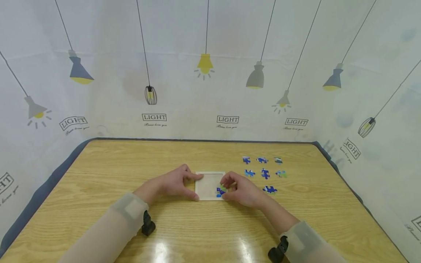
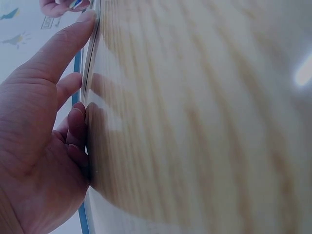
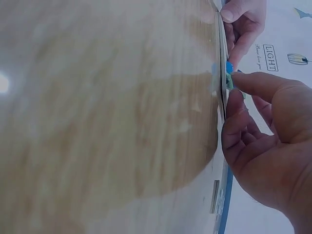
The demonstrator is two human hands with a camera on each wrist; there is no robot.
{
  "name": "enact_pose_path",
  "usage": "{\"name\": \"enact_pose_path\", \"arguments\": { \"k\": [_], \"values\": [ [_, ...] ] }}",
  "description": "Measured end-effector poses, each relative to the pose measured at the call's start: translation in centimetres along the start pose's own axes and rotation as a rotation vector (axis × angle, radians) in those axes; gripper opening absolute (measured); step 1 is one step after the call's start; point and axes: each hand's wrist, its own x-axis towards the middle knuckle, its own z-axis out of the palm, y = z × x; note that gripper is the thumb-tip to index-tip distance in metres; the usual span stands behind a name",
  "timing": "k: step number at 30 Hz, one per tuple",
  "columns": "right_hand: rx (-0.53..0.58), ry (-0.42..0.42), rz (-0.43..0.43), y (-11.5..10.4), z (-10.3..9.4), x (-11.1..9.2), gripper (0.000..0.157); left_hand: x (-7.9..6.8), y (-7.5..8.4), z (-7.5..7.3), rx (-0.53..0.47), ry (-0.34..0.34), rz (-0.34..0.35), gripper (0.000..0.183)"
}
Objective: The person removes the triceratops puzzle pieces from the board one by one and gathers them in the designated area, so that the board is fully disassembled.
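A shallow square puzzle tray (image 1: 210, 200) with a pale raised rim lies flat on the wooden table. My left hand (image 1: 175, 182) is at its left side, the thumb touching the lower left corner and the index finger the upper left. At the tray's lower right corner my right hand (image 1: 241, 190) pinches a blue and green jigsaw piece (image 1: 219, 191) between thumb and fingers. Part of that piece is hidden by the fingers. In the right wrist view the thumb (image 3: 258, 84) covers most of it, and the tray shows edge-on.
Several loose jigsaw pieces, blue, green and white, lie in rough rows right of the tray, among them a dark blue one (image 1: 265, 173) and one nearest my right hand (image 1: 270, 189). A wall cloth (image 1: 184, 128) printed with lamps surrounds the table (image 1: 131, 157).
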Motion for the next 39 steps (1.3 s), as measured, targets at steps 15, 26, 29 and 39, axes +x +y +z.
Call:
{"name": "enact_pose_path", "arguments": {
  "k": [15,26,29,39],
  "values": [
    [0.001,0.061,-0.084,0.5,-2.2,-1.8,0.019,0.0,0.1,0.2,-0.015,0.002,0.009,0.081],
    [0.046,0.154,-0.054,4.0,-8.1,-5.3,0.028,0.1,0.2,0.1,-0.013,-0.007,0.004,0.081],
    [0.022,0.187,-0.029,5.4,-9.6,-6.3,0.03,0.1,0.2,0.1,-0.012,-0.006,0.006,0.081],
    [-0.049,0.222,0.079,10.3,-13.3,-8.4,0.034,0.0,0.2,0.1,-0.009,-0.004,0.006,0.082]
  ]
}}
